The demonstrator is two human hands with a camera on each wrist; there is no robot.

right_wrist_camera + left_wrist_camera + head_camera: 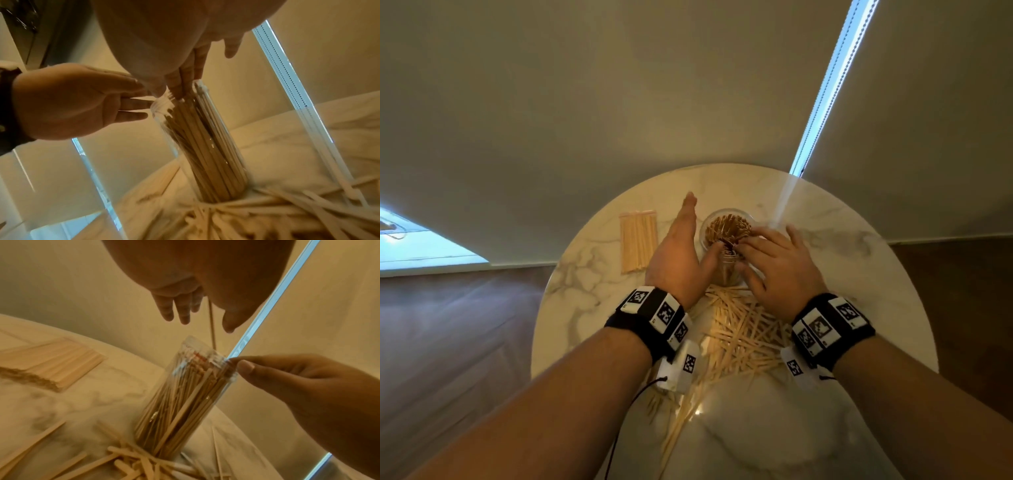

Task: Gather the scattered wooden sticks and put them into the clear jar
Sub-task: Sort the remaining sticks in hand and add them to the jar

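My flat left hand (678, 251) flanks the jar (726, 236); my right hand (774, 263) seems to pinch sticks (198, 146) at its rim.

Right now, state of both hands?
Left hand: open, fingers straight beside the clear jar, holding nothing.
Right hand: fingertips at the jar's mouth among the wooden sticks; grip cannot be told.

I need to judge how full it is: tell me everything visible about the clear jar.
The clear jar is a tall, transparent cylinder standing upright on the marble table, lid off, densely packed with wooden sticks. The right hand fingers reach its rim; the open left hand stands beside it. Loose sticks lie at its base.
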